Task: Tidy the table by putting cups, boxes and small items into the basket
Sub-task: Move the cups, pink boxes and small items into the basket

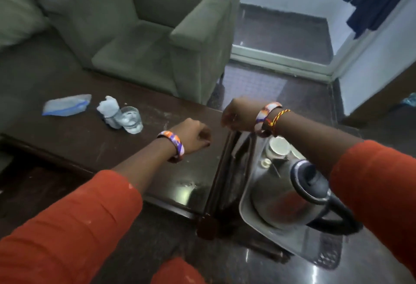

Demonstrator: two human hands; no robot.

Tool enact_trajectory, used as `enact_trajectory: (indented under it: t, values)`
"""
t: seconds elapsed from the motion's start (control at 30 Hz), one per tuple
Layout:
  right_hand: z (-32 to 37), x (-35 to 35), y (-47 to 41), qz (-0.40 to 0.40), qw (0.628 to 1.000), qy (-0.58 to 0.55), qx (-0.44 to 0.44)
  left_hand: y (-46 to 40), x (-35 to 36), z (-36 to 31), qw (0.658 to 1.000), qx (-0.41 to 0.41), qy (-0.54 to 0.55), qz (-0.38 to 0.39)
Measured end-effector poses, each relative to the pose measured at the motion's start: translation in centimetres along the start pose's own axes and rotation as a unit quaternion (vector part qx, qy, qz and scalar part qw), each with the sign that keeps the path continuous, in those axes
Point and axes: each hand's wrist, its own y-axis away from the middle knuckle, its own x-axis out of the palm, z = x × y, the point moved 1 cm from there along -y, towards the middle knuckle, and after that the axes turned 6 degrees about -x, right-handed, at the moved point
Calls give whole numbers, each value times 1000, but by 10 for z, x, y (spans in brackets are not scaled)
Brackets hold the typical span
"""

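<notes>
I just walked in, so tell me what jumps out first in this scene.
Two orange-sleeved arms reach over a dark table, left hand and right hand loosely curled. A steel kettle sits in a metal tray at right; a glass and plastic bag lie at left.

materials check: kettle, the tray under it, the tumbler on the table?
Kettle: looks like polished steel, its body mirrors the orange sleeve; lid and handle look like matte black plastic.
Tray: brushed or dull metal by its grey sheen, probably steel.
Tumbler: clear, see-through walls; glass or hard plastic, blur leaves it open.
</notes>
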Motion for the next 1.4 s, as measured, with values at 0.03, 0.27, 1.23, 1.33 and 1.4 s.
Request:
enact_trajectory:
  t: [0.03, 0.27, 1.23, 1.33, 1.4]
  values:
    - [16, 1, -14, 7, 1000, 3, -18, 9, -7, 21, 1000, -20, 18, -9]
    - [124, 43, -151, 65, 991, -14, -112, 58, -44, 201, 958, -214, 170, -84]
    - [242, 269, -475, 72, 944, -310, 84, -96, -21, 634, 390, -513, 735, -211]
    - [249, 255, -460, 49, 941, -322, 94, -53, -17, 605, 345, -488, 773, -213]
    - [257, 246, -445, 55, 948, -299, 94, -24, -10, 585, 350, -497, 769, -200]
